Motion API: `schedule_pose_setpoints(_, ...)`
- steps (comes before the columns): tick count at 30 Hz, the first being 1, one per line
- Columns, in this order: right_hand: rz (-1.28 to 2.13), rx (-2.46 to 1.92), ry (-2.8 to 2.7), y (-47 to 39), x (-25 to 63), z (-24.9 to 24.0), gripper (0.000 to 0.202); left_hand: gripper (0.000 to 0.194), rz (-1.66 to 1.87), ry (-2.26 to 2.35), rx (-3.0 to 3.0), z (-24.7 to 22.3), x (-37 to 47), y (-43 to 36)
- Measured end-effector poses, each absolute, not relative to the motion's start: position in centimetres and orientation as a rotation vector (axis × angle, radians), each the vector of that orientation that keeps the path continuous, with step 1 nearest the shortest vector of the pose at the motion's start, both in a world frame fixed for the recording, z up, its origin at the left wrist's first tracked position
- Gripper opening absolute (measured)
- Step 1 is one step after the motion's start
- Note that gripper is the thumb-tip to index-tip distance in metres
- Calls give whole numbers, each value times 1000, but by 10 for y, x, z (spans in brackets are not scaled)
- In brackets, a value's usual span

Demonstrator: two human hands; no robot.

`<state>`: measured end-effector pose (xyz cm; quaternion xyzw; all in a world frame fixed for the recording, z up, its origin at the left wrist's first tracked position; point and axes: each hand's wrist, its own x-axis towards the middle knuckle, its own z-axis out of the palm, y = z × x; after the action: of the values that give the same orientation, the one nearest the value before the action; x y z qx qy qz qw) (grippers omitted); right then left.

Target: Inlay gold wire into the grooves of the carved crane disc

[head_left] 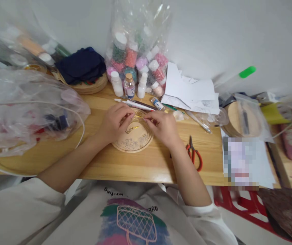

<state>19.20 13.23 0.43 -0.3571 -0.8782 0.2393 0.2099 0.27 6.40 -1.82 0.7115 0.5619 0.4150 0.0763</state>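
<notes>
Left grip (pixel 115 120): thumb and fingers drawn into a pinch, seemingly on one end of the gold strand (pixel 139 117).
Right grip (pixel 162 126): pinched likewise at the other end.
Gold strand: spans the gap between our grips, over the disc (pixel 132 140); we judge it very light, thin and easily kinked, best taken near both ends.
Disc: between and beneath our grips, on the bench (pixel 146 170); looks light, stiff wood, best steadied by its rim.
Pliers (pixel 192 148): right of our right grip, beside the forearm.
</notes>
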Motion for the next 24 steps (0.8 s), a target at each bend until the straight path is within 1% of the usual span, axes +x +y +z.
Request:
schedule_pose_setpoints(13,586,-894,-2385,124,191,-2,15,14,1394,1638,2137,-26,2,66)
schedule_pose_setpoints(20,642,-909,-2382,125,192,-4,16,13,1336,1634,2140,-25,0,65)
schedule_pose_setpoints(24,666,-888,-2352,124,191,-3,16,18,1311,1654,2109,-23,0,66)
